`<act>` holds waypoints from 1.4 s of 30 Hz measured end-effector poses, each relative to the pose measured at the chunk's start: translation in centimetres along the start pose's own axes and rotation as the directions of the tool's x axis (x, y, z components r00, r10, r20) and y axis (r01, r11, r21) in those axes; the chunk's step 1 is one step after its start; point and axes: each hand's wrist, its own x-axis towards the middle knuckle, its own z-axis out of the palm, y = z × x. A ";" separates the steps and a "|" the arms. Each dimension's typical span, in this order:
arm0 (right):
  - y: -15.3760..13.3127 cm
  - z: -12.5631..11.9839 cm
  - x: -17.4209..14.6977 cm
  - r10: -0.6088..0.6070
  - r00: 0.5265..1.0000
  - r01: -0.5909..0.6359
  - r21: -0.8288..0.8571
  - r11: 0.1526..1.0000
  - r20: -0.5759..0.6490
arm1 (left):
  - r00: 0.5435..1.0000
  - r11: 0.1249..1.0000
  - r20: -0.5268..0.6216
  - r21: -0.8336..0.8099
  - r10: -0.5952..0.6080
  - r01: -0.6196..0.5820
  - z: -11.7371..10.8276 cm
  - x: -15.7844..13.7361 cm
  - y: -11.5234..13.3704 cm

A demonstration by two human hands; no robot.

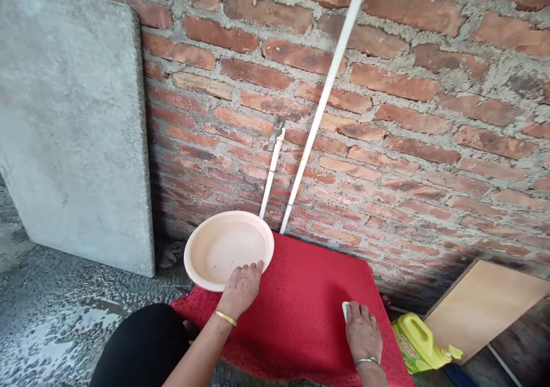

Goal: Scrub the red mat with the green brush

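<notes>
A pale pink plastic basin (pixel 206 243) tilts over the left end of a red cloth (pixel 301 301). My left hand (pixel 240 289), with a gold bangle at the wrist, has its fingers hooked over the basin's near rim. A few dark specks lie on the inside of the basin. My right hand (pixel 363 329), wearing a ring and a silver bangle, is closed at the cloth's right side. From its fingers sticks out the edge of a small pale green block (pixel 345 311), mostly hidden by the hand. What supports the cloth is covered.
A brick wall (pixel 387 140) rises behind, with a long white pipe (pixel 324 100) and a short pipe ending in a tap (pixel 278 129). A grey slab (pixel 77 123) leans at left above wet, foamy floor (pixel 51 324). Right stand a yellow detergent jug (pixel 419 341) and a tan board (pixel 485 307).
</notes>
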 end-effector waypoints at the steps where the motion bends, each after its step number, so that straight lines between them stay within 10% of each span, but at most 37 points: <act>1: -1.1 -0.3 -0.3 -0.019 1.000 0.019 0.016 1.000 0.002 | 1.000 1.000 -0.004 0.000 0.002 -0.002 0.0 0.0 0.0; 9: -15.5 -1.5 -2.9 -0.341 0.940 0.339 0.111 0.934 0.000 | 0.999 0.999 0.032 0.036 0.004 -0.005 -0.2 0.0 -0.3; 21: -1.9 -0.4 -1.4 -0.024 0.995 0.029 -0.052 0.998 0.097 | 1.000 1.000 0.017 -0.010 -0.013 0.013 -0.5 0.2 0.2; 32: -17.0 -1.6 -3.3 -0.350 0.937 0.343 0.191 0.920 0.007 | 1.000 1.000 0.017 0.012 -0.011 0.011 0.0 0.0 0.0; 42: -2.2 -0.2 -1.3 -0.044 0.996 0.047 -0.040 0.998 0.078 | 0.999 0.999 0.033 -0.038 -0.024 0.025 -0.7 0.1 0.2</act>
